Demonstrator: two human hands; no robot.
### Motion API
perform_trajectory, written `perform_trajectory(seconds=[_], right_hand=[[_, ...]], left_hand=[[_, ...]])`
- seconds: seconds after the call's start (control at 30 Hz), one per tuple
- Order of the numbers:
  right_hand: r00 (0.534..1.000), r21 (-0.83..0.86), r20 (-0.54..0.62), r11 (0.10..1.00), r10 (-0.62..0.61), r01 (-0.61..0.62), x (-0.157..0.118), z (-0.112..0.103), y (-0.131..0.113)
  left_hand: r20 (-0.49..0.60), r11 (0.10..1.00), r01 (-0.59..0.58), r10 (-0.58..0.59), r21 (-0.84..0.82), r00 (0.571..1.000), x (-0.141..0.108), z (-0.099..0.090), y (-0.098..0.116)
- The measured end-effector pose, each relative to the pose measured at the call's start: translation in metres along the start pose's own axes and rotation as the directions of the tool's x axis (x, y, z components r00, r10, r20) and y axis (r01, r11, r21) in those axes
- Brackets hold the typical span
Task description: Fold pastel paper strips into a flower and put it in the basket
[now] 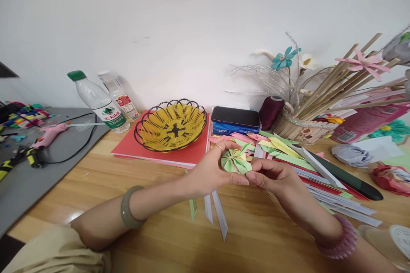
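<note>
A round folded-paper piece (236, 160), mostly light green with some pale yellow, is held over the wooden table near the middle of the view. My left hand (213, 168) wraps round its left side, thumb along the lower edge. Thumb and fingertips of my right hand (272, 175) pinch its lower right edge. White paper strips (219, 215) and a green strip (192, 208) lie below my left hand. Behind and right of my hands is a pile of folded strips (288, 151) in pink, green, yellow and white.
A yellow woven basket (173, 130) rests on red paper (128, 147). Two bottles (102, 106) stand at the back left, beside a grey mat (70, 149) with a pink glue gun (51, 134). A phone (235, 116), thread spool (271, 112) and stick-filled holder (297, 126) stand at the back right.
</note>
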State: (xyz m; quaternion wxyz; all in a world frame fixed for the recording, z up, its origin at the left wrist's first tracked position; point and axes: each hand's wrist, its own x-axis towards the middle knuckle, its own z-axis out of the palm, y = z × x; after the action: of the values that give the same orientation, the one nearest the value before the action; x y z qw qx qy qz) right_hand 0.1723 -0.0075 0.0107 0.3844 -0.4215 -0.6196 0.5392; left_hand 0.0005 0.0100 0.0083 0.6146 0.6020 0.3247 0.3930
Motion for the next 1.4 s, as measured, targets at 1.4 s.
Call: perform_trajectory(seconds=[1.4], right_hand=[[0.997, -0.034, -0.007, 0.996, 0.081, -0.082, 0.0021, -0.0014, 0.0049]], left_hand=[[0.035, 0.966, -0.157, 0.153, 0.205, 0.988, -0.0049, 0.0009, 0.0054]])
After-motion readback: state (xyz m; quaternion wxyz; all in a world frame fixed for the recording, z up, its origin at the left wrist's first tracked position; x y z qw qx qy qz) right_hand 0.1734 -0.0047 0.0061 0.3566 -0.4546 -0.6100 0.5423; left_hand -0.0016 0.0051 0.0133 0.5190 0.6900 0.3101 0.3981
